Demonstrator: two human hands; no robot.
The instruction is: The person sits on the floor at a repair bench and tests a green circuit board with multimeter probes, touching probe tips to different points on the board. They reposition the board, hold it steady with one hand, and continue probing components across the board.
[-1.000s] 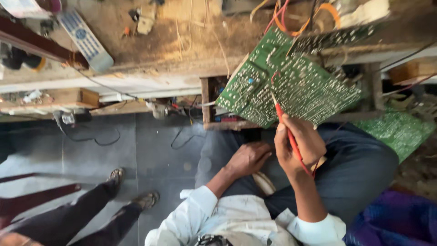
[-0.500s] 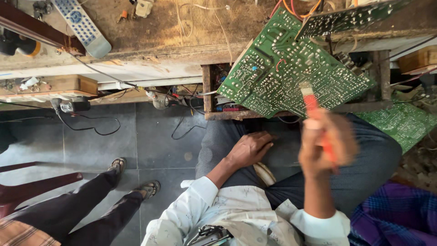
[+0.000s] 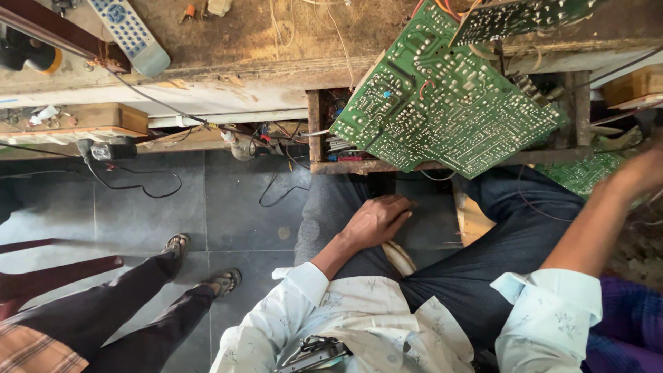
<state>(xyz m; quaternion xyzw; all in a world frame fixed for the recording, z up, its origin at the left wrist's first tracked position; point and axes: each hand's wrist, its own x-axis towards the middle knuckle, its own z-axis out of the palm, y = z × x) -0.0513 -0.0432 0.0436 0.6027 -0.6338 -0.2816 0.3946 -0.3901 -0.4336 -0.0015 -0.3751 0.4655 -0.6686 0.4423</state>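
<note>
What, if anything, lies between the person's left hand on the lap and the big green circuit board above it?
Nothing visible blocks it. The left hand rests on the trousered thigh, and only a dark open gap separates it from the lower edge of the green circuit board, which overhangs the rusty metal rail.

Right hand (image 3: 639, 173) blurred at the right edge, fingers not readable, so whether it holds anything cannot be told. Second circuit board (image 3: 525, 17) cut off by the far edge; a third board (image 3: 580, 173) lies mostly hidden under the big green circuit board (image 3: 449, 103) and the right arm. Remote control (image 3: 128, 31) cropped at the far edge; the bystander's legs (image 3: 124, 304) run out of view near left.
</note>
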